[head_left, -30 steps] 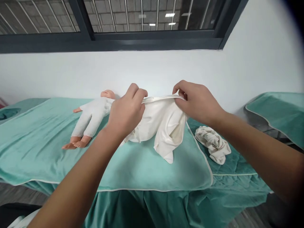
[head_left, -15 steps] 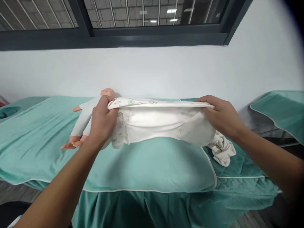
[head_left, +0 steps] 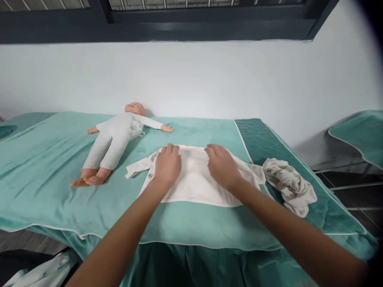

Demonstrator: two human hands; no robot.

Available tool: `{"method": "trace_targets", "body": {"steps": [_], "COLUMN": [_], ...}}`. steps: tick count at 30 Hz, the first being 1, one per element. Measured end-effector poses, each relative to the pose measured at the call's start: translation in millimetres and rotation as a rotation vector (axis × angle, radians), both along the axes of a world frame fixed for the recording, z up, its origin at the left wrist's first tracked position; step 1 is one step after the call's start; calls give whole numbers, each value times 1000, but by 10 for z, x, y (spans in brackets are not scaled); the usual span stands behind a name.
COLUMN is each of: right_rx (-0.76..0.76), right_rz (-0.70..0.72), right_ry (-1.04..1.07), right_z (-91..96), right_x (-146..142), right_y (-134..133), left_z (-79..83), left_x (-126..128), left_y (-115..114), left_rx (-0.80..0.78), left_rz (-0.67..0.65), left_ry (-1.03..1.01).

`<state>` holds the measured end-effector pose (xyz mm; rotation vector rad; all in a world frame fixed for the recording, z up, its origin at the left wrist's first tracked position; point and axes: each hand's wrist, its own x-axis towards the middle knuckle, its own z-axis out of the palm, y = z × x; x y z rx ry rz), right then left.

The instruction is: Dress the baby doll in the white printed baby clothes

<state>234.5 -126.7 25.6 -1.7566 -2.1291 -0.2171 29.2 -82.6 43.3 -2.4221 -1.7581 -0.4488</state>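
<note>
The shirt (head_left: 194,179) lies spread on the bed (head_left: 38,167), apart from the doll (head_left: 115,129), with left hand (head_left: 168,165) and right hand (head_left: 221,165) at its upper edge, probably for flatness, though whether they grip, one cannot tell.

A person's left hand (head_left: 169,164) and right hand (head_left: 221,165) are resting along the top edge of a small white shirt (head_left: 193,179) that is lying spread on a pale green sheet (head_left: 206,227). To the left, a doll (head_left: 118,127) in white is lying face up, arms outstretched. To the right, a crumpled patterned cloth (head_left: 289,185) is sitting beside one sleeve (head_left: 257,173).
</note>
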Motion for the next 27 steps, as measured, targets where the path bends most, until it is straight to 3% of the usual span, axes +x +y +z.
{"method": "trace_targets", "body": {"steps": [2,6,9,15,27], "right_rx": [-60,-76,-51,4,-55], "right_rz": [30,-210,-318,-317,-302], "right_ry": [113,201,191,209,144], "right_z": [-223,-431,-442,-408,-488], "right_x": [-220,-327,-261,-157,76], "right_y": [4,145,258,400,1055], "left_z": [-221,-407,-392,-328,-477], "left_x": [126,198,219,382,478], "left_y": [-16,132,242,379,941], "left_rx": [-106,-132,-126,-90,-89], "left_rz": [-73,14,103,136,122], "left_ry": [-80,-79,-105,-213,-131]}}
